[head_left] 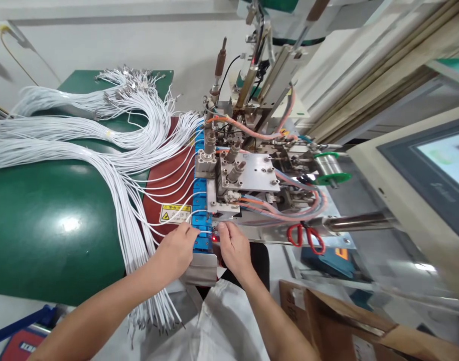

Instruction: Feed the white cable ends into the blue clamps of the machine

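My left hand (177, 250) pinches a white cable at the left side of a row of blue cable holders (201, 216). Across the row, my right hand (234, 246) is closed at the holder's right edge, beside a small red light (214, 238); its fingertips hide what they hold, if anything. Several white cables (176, 173) run from a large bundle (112, 173) into the blue holders. Behind my hands stands a metal machine (252, 173) with cylinders and orange tubes.
A green table (59, 220) carries the cable bundles at left. Red-handled scissors (306, 237) and a green solder wire spool (331, 169) sit at right, near a screen panel (410, 150). A cardboard box (327, 321) stands low right.
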Available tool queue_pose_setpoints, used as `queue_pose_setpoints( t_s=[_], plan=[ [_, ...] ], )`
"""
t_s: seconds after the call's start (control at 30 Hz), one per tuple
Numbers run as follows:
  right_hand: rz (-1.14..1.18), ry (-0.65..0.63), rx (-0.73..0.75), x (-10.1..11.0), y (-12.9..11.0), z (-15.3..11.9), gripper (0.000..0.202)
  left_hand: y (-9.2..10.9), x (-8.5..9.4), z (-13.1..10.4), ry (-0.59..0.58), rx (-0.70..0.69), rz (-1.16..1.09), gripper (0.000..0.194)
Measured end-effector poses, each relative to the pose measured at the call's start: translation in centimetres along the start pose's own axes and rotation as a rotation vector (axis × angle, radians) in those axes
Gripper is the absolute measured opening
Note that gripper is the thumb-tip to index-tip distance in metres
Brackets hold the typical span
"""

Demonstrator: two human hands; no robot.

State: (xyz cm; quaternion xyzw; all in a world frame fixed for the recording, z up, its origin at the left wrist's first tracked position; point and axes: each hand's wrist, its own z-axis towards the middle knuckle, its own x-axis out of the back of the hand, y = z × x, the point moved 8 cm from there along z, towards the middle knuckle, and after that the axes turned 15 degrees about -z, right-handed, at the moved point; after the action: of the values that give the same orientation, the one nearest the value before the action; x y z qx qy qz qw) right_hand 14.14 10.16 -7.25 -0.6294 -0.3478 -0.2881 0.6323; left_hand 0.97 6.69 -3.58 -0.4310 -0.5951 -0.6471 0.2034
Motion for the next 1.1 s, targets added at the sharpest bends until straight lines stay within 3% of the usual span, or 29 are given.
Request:
queue_pose_setpoints(
  t_s=[0.33, 0.5, 0.63, 0.7, 0.83, 1.0, 1.1],
  plan=[
    [0.244, 0.066, -0.04, -2.1, 0.5, -0.1, 0.038, 2.3, 0.4, -0.3, 0.025, -0.129, 0.335, 0.022],
    [0.289, 0.114, -0.093, -0.9, 1.5, -0.1, 0.034, 2.2, 0.9, -0.3, 0.027, -0.185, 0.29, 0.025],
    [0.422, 0.212, -0.118, 0.9, 2.3, -0.8, 0.037, 2.2, 2.2, -1.7, 0.053, -0.299, 0.22, 0.031],
    [0.488, 0.222, -0.105, 1.4, 2.5, -1.2, 0.037, 2.1, 2.6, -2.9, -0.052, -0.313, 0.156, 0.026],
    [0.609, 0.196, -0.055, 2.0, 2.4, -1.8, 0.035, 1.8, 2.2, -6.2, -0.373, -0.268, 0.091, 0.014],
    [0.639, 0.175, -0.033, 2.4, 1.9, -2.2, 0.035, 0.8, 1.6, -7.6, -0.44, -0.194, 0.218, 0.013],
    [0.627, 0.166, -0.035, 2.7, 1.6, -2.3, 0.036, 0.9, 1.3, -6.5, -0.473, -0.198, 0.083, 0.014]
  ],
)
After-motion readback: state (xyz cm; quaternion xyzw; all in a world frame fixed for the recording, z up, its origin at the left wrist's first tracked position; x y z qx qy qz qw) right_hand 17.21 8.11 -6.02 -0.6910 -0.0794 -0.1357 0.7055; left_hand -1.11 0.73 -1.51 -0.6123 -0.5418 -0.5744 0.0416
